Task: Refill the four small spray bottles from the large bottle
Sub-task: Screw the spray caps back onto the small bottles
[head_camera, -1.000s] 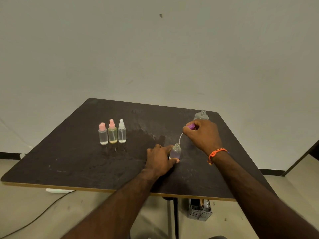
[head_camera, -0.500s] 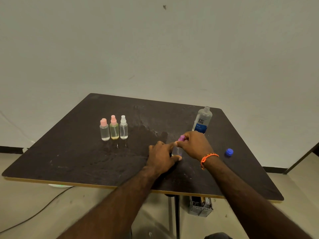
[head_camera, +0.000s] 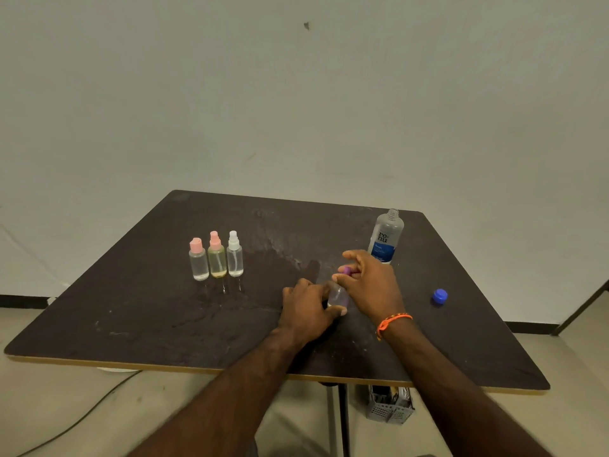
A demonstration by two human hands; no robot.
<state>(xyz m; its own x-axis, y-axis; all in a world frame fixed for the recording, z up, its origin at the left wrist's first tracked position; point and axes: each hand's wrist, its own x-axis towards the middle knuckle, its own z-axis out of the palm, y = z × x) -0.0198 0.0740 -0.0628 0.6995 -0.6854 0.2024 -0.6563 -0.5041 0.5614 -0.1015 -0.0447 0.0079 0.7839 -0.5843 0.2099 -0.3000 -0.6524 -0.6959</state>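
At a dark, scuffed table (head_camera: 138,318) set against a pale wall, a person closes up the last of four small spray bottles. A second ago the purple spray head (head_camera: 346,269) was held clear of the bottle with its thin dip tube trailing above the neck; now it sits down on the fourth bottle (head_camera: 338,295), suggesting the refilling is over and only tightening remains.

The large bottle (head_camera: 385,236) stands uncapped at the far right of the table, its label reading "re-nu" above a blue panel whose smaller print is too fine to read. The left hand (head_camera: 308,313) is curled round the small clear bottle, steadying it on the tabletop. The right hand (head_camera: 369,282), an orange wristband (head_camera: 392,321) at its wrist, pinches the purple head between thumb and fingertips; whether the thread has caught cannot be told from this angle.

Three capped spray bottles (head_camera: 216,257) stand in a tight row well to the left, each holding liquid. A blue cap (head_camera: 439,296) lies alone near the right edge.
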